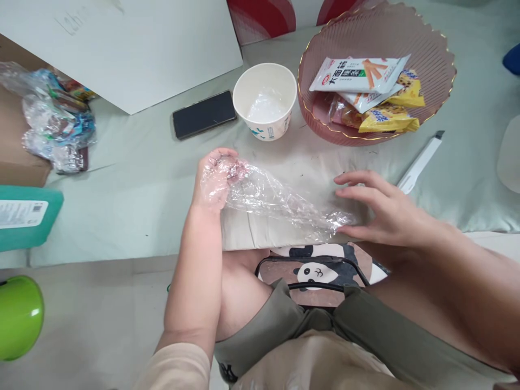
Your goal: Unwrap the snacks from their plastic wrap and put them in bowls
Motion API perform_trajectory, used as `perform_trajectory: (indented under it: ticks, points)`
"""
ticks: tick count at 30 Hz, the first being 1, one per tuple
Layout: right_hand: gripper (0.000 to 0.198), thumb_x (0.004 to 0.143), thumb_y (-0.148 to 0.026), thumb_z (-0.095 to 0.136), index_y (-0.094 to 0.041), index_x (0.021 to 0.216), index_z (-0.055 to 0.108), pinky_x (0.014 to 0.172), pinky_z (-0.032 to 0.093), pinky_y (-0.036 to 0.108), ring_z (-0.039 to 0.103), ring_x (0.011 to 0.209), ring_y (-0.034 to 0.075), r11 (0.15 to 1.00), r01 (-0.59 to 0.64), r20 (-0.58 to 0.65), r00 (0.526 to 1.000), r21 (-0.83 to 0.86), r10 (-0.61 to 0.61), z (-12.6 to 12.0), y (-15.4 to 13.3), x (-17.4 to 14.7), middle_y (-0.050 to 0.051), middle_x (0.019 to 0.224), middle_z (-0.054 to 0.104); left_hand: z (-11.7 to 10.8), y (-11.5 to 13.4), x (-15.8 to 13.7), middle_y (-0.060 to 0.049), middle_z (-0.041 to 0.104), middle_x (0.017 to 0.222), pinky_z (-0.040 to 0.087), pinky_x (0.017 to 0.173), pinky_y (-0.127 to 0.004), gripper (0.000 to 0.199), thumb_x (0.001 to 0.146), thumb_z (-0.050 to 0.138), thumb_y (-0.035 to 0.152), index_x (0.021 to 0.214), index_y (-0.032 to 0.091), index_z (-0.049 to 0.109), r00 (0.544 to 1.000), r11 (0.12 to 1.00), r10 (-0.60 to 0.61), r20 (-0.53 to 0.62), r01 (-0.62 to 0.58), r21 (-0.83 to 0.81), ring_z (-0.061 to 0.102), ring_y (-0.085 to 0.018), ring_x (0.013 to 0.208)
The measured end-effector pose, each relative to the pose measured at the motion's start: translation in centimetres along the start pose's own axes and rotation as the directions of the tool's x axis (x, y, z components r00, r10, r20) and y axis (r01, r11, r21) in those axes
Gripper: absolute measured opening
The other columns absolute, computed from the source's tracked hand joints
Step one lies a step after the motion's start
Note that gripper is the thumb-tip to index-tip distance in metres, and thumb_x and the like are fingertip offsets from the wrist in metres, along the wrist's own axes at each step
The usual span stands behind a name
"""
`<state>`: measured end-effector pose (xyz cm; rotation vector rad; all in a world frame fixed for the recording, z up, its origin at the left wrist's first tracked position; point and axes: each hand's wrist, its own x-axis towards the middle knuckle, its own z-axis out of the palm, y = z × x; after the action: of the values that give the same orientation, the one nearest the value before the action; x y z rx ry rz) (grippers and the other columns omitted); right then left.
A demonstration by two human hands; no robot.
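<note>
A thin, crumpled sheet of clear plastic film (280, 197) stretches across the front of the cloth-covered table. My left hand (215, 181) is curled at its left end, with film over the fingers and palm; something reddish shows through there, too blurred to name. At the film's bunched right end is my right hand (377, 208), its fingers spread and nothing in its grasp. The right thumb lies close to the film; whether it touches I cannot tell. Just beyond the film stands a white paper bowl (266, 129) with clear plastic inside.
Left of the bowl lies a phone (205, 115). A pink gold-rimmed basket (436, 81) holds snack packets (361, 76). Near my right hand rests a white utility knife (420, 162). At left are bundled wrappers (60, 124), a teal package (49, 216) and a large white box (134, 49).
</note>
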<state>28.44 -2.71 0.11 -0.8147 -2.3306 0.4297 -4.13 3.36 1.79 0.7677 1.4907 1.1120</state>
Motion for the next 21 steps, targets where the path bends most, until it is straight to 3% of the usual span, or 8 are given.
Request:
perform_trajectory:
  ticks: [4, 9, 12, 16, 18, 21]
  points:
    - [0.029, 0.091, -0.023, 0.07, -0.029, 0.119, 0.066, 0.071, 0.06, 0.036, 0.073, 0.094, 0.023, 0.986, 0.079, -0.189, 0.976, -0.147, -0.106, 0.9, -0.7, 0.3, 0.009, 0.111, 0.074, 0.3, 0.1, 0.0, 0.0, 0.07, 0.066, 0.05, 0.057, -0.02, 0.014, 0.084, 0.059, 0.009, 0.076, 0.021, 0.062, 0.998, 0.999, -0.037, -0.059, 0.037, -0.001, 0.065, -0.01, 0.056]
    - [0.017, 0.088, -0.016, 0.065, -0.026, 0.101, 0.07, 0.06, 0.057, 0.034, 0.072, 0.074, 0.02, 0.983, 0.125, -0.39, 0.905, -0.133, -0.168, 0.5, -1.1, 0.9, 0.005, 0.088, 0.074, 0.2, -0.3, 0.2, 0.0, 0.07, 0.066, 0.05, 0.055, -0.019, 0.01, 0.082, 0.068, 0.014, 0.076, 0.021, 0.062, 0.999, 1.0, -0.011, -0.046, 0.011, -0.005, 0.068, -0.011, 0.057]
    - [0.025, 0.085, -0.012, 0.063, -0.026, 0.104, 0.072, 0.057, 0.058, 0.035, 0.073, 0.069, 0.021, 0.994, 0.104, -0.47, 0.876, -0.04, -0.11, 0.4, -1.4, 1.0, 0.004, 0.08, 0.074, 0.1, -0.4, 0.3, 0.001, 0.068, 0.063, 0.048, 0.053, -0.019, 0.012, 0.082, 0.065, 0.011, 0.075, 0.02, 0.061, 0.999, 1.0, -0.015, -0.05, 0.015, -0.015, 0.068, -0.011, 0.056]
    - [0.018, 0.088, -0.017, 0.062, -0.026, 0.1, 0.071, 0.051, 0.056, 0.035, 0.071, 0.06, 0.022, 0.994, 0.015, -0.619, 0.783, 0.111, 0.057, 0.7, -1.8, 1.2, 0.004, 0.072, 0.072, 0.2, -0.3, 0.3, 0.0, 0.069, 0.064, 0.049, 0.053, -0.019, 0.013, 0.084, 0.064, 0.012, 0.076, 0.021, 0.061, 0.998, 0.999, -0.036, -0.057, 0.035, -0.011, 0.068, -0.011, 0.057]
    - [0.021, 0.084, -0.015, 0.067, -0.026, 0.102, 0.07, 0.052, 0.057, 0.035, 0.071, 0.061, 0.021, 0.994, -0.037, -0.588, 0.804, 0.103, 0.091, 0.7, -1.9, 1.3, 0.004, 0.074, 0.073, 0.3, -0.2, 0.2, 0.0, 0.069, 0.065, 0.049, 0.053, -0.019, 0.013, 0.085, 0.066, 0.013, 0.076, 0.021, 0.061, 0.997, 0.999, -0.049, -0.055, 0.049, -0.003, 0.068, -0.011, 0.057]
    - [0.038, 0.076, -0.01, 0.073, -0.027, 0.109, 0.068, 0.056, 0.06, 0.033, 0.073, 0.066, 0.02, 1.0, -0.016, -0.498, 0.867, -0.008, 0.01, 0.6, -2.0, 1.5, 0.004, 0.082, 0.076, 0.4, -0.1, 0.2, 0.001, 0.069, 0.065, 0.05, 0.053, -0.018, 0.014, 0.082, 0.069, 0.013, 0.076, 0.021, 0.059, 0.997, 0.998, -0.06, -0.052, 0.061, 0.007, 0.068, -0.011, 0.057]
